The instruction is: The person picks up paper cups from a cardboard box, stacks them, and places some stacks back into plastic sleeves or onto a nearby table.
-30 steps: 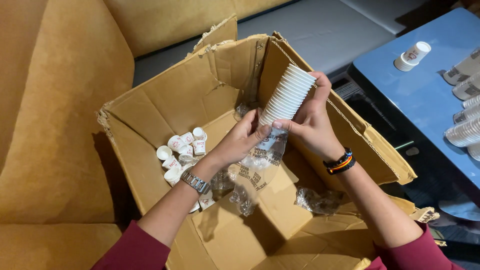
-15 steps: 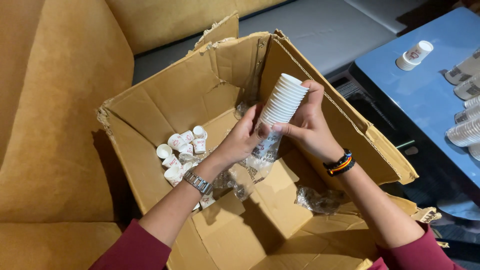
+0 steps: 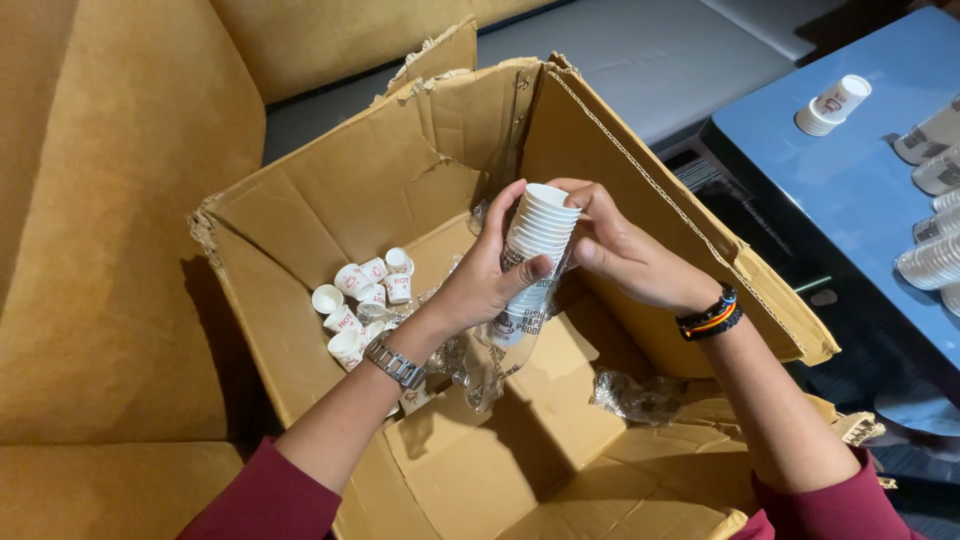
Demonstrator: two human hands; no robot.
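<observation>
A stack of small white paper cups (image 3: 535, 240) in a clear plastic sleeve stands nearly upright over an open cardboard box (image 3: 330, 200). My left hand (image 3: 480, 275) grips the stack's lower half through the plastic. My right hand (image 3: 615, 245) holds the top of the stack from the right, fingers at the rim. The loose end of the plastic sleeve (image 3: 485, 360) hangs below the stack into the box.
Several loose white paper cups (image 3: 360, 300) lie in the box's left corner, and crumpled clear plastic (image 3: 635, 395) lies at its right. A tan sofa (image 3: 110, 220) surrounds the box. A blue table (image 3: 860, 180) at right carries a short cup stack (image 3: 830, 105) and more stacks (image 3: 935, 255).
The cup stack has swung from tilted toward the upper right to nearly upright and come lower and left. More of its top shows out of the plastic sleeve.
</observation>
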